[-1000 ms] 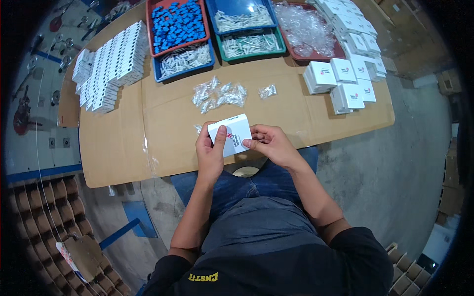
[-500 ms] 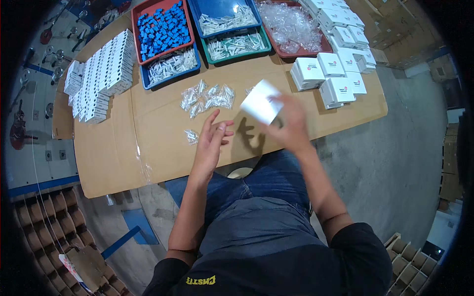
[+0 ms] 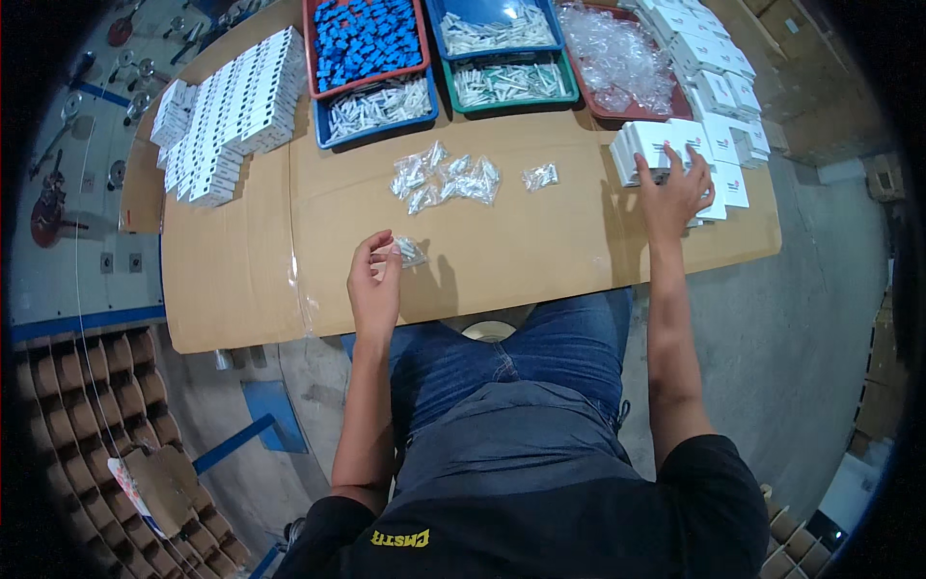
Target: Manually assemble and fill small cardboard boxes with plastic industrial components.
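The small white box (image 3: 666,145) now stands with the other white boxes (image 3: 719,106) at the right end of the table (image 3: 231,280); half a second ago it was in the air above the table's middle, held in the right hand, and a second ago both hands held it close to the body. The right hand (image 3: 672,188) lies on it with fingers spread, palm down, touching its near side. The box stands on edge in the row, its long side running left to right across the table. The left hand (image 3: 374,280) is well apart from it, near the table's front edge, its fingertips pinching a small clear packet (image 3: 409,252). Farther back lies a loose heap of the same packets (image 3: 446,178), and behind them trays of blue parts (image 3: 367,41) and white parts (image 3: 378,104). A long stack of white boxes (image 3: 231,111) sits far left.
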### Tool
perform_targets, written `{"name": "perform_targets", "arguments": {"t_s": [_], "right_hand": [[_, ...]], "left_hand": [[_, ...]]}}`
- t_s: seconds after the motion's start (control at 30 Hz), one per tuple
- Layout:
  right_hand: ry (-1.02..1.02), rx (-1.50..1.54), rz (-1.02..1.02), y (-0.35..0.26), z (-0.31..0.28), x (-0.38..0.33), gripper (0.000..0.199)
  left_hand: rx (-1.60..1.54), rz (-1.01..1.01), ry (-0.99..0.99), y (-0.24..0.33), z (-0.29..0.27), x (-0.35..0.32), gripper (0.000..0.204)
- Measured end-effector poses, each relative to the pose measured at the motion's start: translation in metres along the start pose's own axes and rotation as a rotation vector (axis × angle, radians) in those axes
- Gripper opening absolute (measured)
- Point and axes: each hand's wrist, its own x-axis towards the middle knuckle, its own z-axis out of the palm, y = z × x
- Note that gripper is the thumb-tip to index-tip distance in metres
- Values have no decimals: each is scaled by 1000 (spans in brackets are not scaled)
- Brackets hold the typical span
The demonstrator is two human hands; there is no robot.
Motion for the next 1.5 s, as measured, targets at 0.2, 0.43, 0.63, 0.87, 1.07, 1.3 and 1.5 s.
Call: {"name": "perform_targets", "arguments": {"t_s": [0.2,0.43,0.63,0.87,1.07,1.3,1.5], "right_hand": [[-288,656,-136,-40,-5,-12,29],[-547,757,-292,-103,29,-36,41],[-793,676,-199,-93,29,-39,45],[-1051,1431,441,-88,13,-53,32],[-991,1799,876,-89,0,-65,30],[-910,2072,1032,-94,0,-69,40],[-995,2078,1022,-97,4,-77,36]], "left_hand": [[359,95,170,-30,-4,9,33],[563,11,86,-29,11,14,31],[401,181,79,-39,13,6,19],[-412,-87,-111,-33,16,4,19],[-649,-128,-87,-23,23,9,22],[-776,-230,-166,-32,27,8,21],[-1000,-294,-223,-28,29,3,25]]}}
